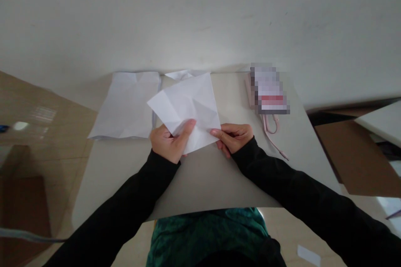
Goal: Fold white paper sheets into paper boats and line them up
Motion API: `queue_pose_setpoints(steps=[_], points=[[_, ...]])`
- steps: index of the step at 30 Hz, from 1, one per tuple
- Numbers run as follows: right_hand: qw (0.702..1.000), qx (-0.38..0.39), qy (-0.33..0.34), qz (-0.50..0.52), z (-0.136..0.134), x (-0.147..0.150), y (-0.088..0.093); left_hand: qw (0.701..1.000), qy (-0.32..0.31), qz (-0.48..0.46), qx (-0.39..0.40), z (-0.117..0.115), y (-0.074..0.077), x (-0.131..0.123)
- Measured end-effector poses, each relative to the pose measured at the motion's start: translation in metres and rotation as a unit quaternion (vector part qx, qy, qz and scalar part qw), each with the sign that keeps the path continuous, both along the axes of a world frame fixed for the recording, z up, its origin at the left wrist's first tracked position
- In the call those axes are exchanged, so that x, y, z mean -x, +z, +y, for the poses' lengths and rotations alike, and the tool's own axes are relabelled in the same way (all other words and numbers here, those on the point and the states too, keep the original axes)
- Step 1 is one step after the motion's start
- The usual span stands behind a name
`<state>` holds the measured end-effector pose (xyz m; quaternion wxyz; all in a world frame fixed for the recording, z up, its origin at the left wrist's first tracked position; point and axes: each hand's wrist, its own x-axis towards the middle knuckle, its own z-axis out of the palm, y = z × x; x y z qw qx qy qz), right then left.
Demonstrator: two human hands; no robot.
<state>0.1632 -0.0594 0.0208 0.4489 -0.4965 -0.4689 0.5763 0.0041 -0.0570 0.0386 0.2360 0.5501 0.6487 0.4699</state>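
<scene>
Pale wall (200,16) rises behind a grey worktop (200,179) carrying a creased white paper sheet (125,106), a paper scrap (183,74) and a pink cable (271,133) (the object (269,89) beside it is blurred past naming). Just above the worktop, a creased paper square (184,110) hangs between both hands. The left hand (166,144) pinches it, thumb on top; the right hand's (233,139) grip also seems pinched on the edge, though its fingers partly hide the contact. Even tension from both sides helps keep soft creases from buckling.

a white wall (200,16) stands behind a pale table (194,183) on beige floor tiles (53,162).
</scene>
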Motion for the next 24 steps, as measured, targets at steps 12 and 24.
queue_pose_setpoints(steps=[12, 24], points=[[0.999, -0.037, 0.016, 0.001, 0.004, -0.003, -0.003, 0.981, -0.046, -0.113, 0.149, 0.002, 0.012, -0.002], [0.969, -0.149, 0.093, -0.172, 0.017, -0.019, -0.015, 0.880, -0.334, -0.155, 0.299, 0.012, -0.006, 0.018]])
